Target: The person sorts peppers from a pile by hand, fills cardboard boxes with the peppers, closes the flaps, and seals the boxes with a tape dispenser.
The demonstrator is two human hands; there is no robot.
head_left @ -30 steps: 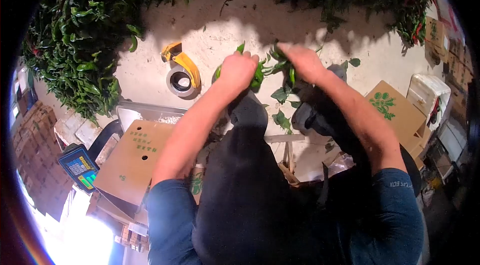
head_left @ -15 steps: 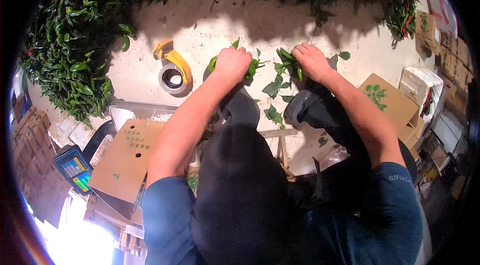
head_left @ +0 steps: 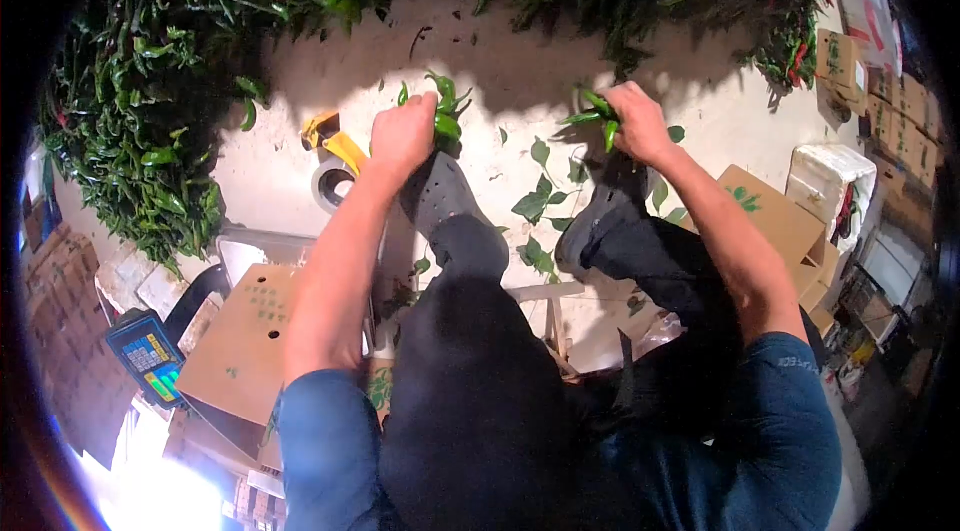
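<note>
My left hand (head_left: 404,138) is closed around several green chili peppers (head_left: 447,123), whose shiny bodies stick out past the fingers on its right side. It is held above the grey shoe (head_left: 450,193) on my left foot. Over on the right, my right hand (head_left: 638,123) grips a small bunch of green chili peppers (head_left: 598,111), with their tips pointing left and down. Loose green leaves (head_left: 538,199) lie on the pale floor between my feet. The palms and parts of the peppers are hidden by my fingers.
A large heap of green chili peppers (head_left: 140,131) spreads along the left and far side. A yellow tape dispenser (head_left: 345,151) lies by a tape roll (head_left: 327,187). Cardboard boxes (head_left: 240,341) and a scale display (head_left: 147,356) stand at left; a white foam box (head_left: 825,181) is at right.
My left hand has moved left, away from the right hand, with peppers still in it. My right hand has shifted slightly right, and its peppers now spread leftward. The view has tilted a little.
</note>
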